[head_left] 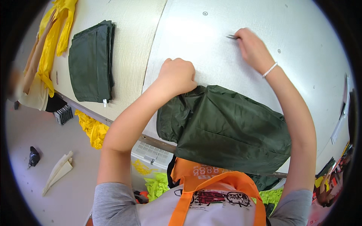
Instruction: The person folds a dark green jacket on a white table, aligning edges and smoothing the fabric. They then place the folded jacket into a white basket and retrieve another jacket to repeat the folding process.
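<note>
My left hand (178, 75) is closed, pinching the upper edge of a folded dark green waterproof fabric piece (233, 130). The fabric lies bunched at the table's near edge and hangs partly over it, against my body. My right hand (252, 47) is up and to the right, away from the fabric, closed around small metal thread snips (231, 37). The snips' pointed tips face left above the white tabletop; their handles are hidden in my palm.
A stack of folded dark green pieces (90, 62) lies on the table's left. Beyond it a person's arm (37, 52) handles yellow fabric (56, 37). Below the table are a white plastic crate (151, 152), yellow cloth (92, 130) and lime-green cloth (156, 184).
</note>
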`<act>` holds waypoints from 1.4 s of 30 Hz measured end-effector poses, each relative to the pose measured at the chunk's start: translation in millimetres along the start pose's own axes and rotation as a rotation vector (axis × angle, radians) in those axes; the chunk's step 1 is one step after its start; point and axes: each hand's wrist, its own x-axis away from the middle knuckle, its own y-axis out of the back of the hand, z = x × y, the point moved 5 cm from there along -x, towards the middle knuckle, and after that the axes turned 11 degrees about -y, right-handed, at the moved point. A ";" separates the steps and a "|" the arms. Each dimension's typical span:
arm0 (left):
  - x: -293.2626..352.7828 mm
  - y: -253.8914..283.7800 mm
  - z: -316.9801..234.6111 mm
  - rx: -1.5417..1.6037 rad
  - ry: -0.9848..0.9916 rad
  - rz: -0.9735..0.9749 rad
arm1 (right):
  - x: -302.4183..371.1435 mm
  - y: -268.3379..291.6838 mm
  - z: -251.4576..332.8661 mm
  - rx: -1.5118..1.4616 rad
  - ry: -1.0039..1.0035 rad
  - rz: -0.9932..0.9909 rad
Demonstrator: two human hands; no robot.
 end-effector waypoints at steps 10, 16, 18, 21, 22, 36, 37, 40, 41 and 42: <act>1.5 -1.8 38.1 0.614 -0.073 -0.149 | 46.5 -36.9 70.0 -0.596 -0.202 0.370; 6.2 1.8 33.3 0.495 -0.158 -0.194 | 53.5 -45.8 87.9 -0.572 -0.272 0.709; 6.6 5.3 29.7 0.462 -0.151 -0.188 | 51.1 -48.8 90.6 -0.563 -0.287 0.742; 7.0 3.1 31.0 0.456 -0.167 -0.226 | 49.7 -51.5 94.5 -0.583 -0.297 0.750; 7.3 2.1 31.8 0.462 -0.176 -0.246 | 49.7 -52.8 94.9 -0.595 -0.294 0.743; 11.8 -4.1 33.9 0.421 -0.148 -0.354 | 49.9 -62.6 91.4 -0.631 -0.344 0.763; 11.8 -3.8 34.3 0.426 -0.138 -0.353 | 49.7 -61.9 90.7 -0.633 -0.353 0.766; 12.0 -2.6 34.4 0.430 -0.148 -0.355 | 49.3 -61.2 90.8 -0.634 -0.359 0.779; 11.7 -2.6 34.3 0.422 -0.153 -0.355 | 49.1 -61.3 91.3 -0.627 -0.349 0.781; 11.4 -2.5 34.0 0.414 -0.158 -0.354 | 48.8 -61.4 91.9 -0.620 -0.339 0.782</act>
